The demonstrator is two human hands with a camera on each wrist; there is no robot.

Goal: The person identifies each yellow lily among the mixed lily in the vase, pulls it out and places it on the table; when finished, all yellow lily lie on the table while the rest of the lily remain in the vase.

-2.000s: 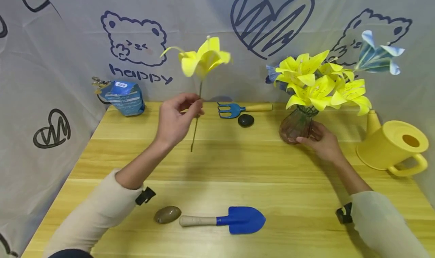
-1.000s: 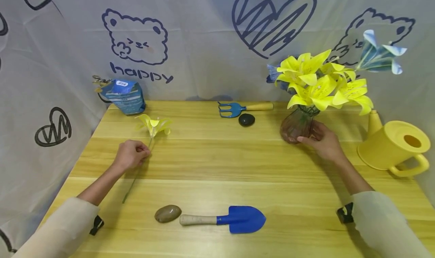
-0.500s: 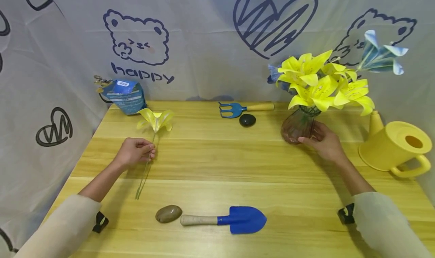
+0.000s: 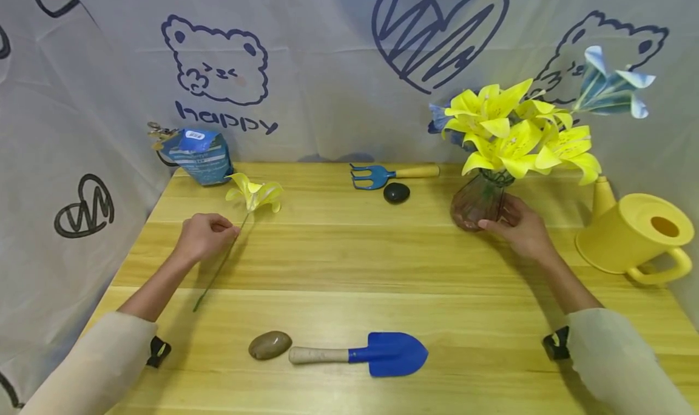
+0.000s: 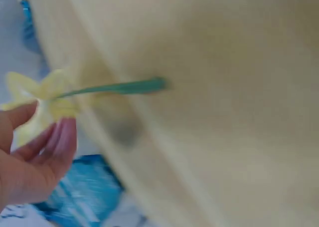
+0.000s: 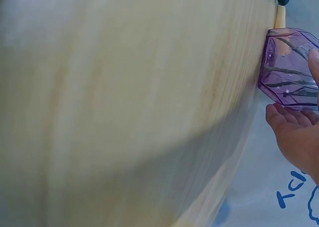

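Observation:
A single yellow lily (image 4: 253, 195) with a thin green stem (image 5: 124, 88) lies on the left of the table. My left hand (image 4: 203, 238) is at its stem, fingertips near or touching it. In the left wrist view a gap shows between thumb and fingers, and the stem runs outside that gap. My right hand (image 4: 521, 230) holds the purple glass vase (image 6: 289, 70) low on its side, thumb in front and fingers behind. The vase stands upright with several yellow lilies (image 4: 510, 139) and blue flowers (image 4: 611, 87) in it; some stems show through the glass.
A blue bag (image 4: 201, 157) stands at the back left. A blue hand fork (image 4: 374, 176) and a black stone (image 4: 396, 192) lie at the back middle. A yellow watering can (image 4: 622, 236) is at right. A brown stone (image 4: 270, 345) and a blue trowel (image 4: 393, 354) lie in front.
My left hand has brought the lily down from mid-air to the left of the table. In the last half second its stem end swung left. The right hand stays on the vase.

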